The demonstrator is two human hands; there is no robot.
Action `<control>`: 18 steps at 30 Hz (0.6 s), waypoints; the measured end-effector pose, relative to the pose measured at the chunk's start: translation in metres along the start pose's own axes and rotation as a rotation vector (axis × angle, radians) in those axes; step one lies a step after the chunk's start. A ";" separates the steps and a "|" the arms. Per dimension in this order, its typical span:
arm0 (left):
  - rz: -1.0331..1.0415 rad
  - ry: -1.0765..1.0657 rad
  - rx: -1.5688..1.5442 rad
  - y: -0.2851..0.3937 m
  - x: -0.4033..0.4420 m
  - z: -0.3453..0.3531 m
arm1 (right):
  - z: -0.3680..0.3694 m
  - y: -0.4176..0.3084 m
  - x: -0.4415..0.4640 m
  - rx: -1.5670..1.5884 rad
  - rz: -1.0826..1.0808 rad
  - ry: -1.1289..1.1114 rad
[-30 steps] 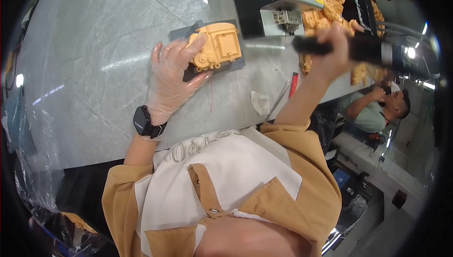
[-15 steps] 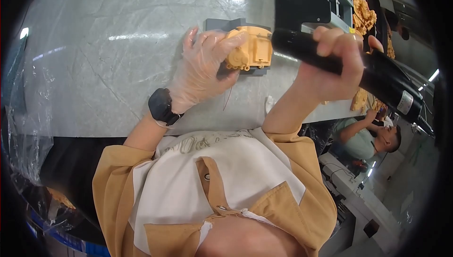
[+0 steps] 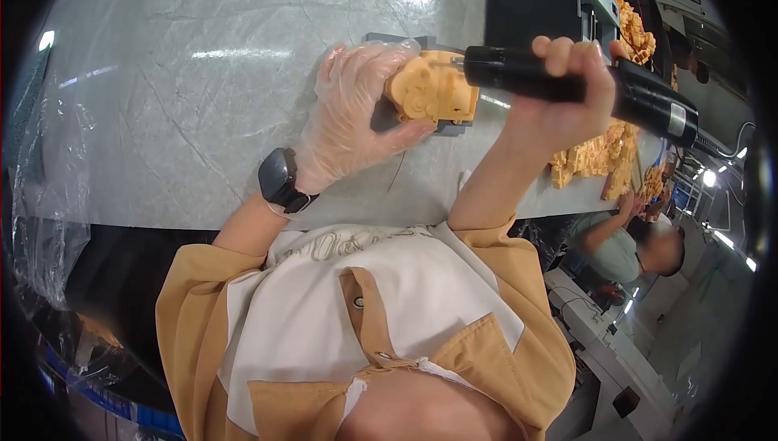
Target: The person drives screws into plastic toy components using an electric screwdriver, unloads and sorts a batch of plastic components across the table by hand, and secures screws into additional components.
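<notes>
My left hand (image 3: 344, 105), in a clear plastic glove, is closed round the left side of a yellow-orange plastic housing (image 3: 438, 89), thumb at its near edge and fingers at its far edge. The housing sits on a dark grey block (image 3: 462, 129), which it mostly hides. In my bare right hand (image 3: 571, 89) is a black electric screwdriver (image 3: 506, 67), lying nearly level in the view. Its thin bit (image 3: 455, 61) reaches the housing's upper right part; whether it sits in a screw I cannot tell.
Beyond the screwdriver stands a black box-shaped device (image 3: 531, 4). Heaps of yellow-orange parts (image 3: 596, 157) lie along the table's right side. A co-worker (image 3: 612, 242) sits further right. Plastic sheeting (image 3: 49, 247) hangs at the left, and a thin wire (image 3: 397, 172) lies near my left wrist.
The housing has tilted in my left hand, its round bosses now facing up more. My right hand has shifted the screwdriver, whose bit now shows against the housing. The view has moved slightly.
</notes>
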State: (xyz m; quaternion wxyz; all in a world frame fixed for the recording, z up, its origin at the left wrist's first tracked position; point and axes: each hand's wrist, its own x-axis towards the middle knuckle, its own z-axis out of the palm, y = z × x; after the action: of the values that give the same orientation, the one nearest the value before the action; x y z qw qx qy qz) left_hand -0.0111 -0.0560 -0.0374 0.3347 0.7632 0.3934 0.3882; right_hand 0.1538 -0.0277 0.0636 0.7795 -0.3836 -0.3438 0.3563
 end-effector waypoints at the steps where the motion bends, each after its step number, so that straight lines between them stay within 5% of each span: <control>1: -0.003 -0.014 -0.001 0.000 0.000 0.000 | -0.002 -0.001 0.001 -0.001 0.006 0.012; 18: 0.044 0.116 -0.008 -0.006 0.011 -0.003 | -0.011 -0.003 0.004 0.010 -0.022 0.079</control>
State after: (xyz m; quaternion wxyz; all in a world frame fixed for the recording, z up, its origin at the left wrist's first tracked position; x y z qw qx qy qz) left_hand -0.0119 -0.0431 -0.0371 0.3057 0.7465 0.3939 0.4405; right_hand 0.1658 -0.0293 0.0621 0.7981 -0.3897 -0.3153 0.3342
